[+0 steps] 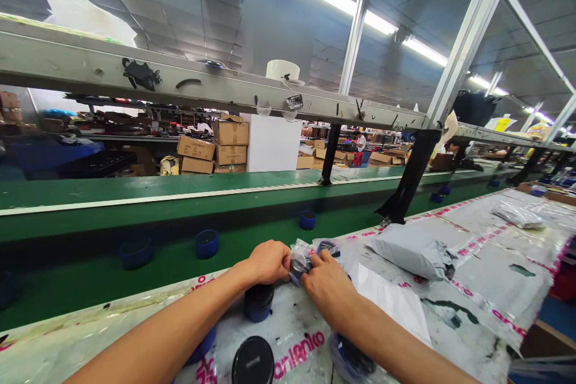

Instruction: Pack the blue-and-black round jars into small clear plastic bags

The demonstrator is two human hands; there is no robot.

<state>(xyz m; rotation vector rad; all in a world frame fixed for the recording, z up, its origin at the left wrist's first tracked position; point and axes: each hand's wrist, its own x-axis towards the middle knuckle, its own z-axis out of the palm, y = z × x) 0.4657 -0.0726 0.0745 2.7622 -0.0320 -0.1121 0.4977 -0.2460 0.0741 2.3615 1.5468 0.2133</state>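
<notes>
My left hand (269,261) and my right hand (327,285) meet over the worktable, both with fingers closed on a small clear plastic bag (300,259) that holds a dark round item. The bag sits between the fingertips, crumpled. Just below my left wrist stands a dark blue round jar (258,302). A black round lid (252,361) lies nearer to me between my forearms. Another bagged dark item (351,359) rests under my right forearm.
A grey mailer bag (411,250) and a white sheet (390,301) lie to the right on the plastic-covered table (477,276). A green conveyor (135,204) with blue caps (206,243) runs behind. Cardboard boxes (215,147) stand beyond, under a metal shelf rail (180,81).
</notes>
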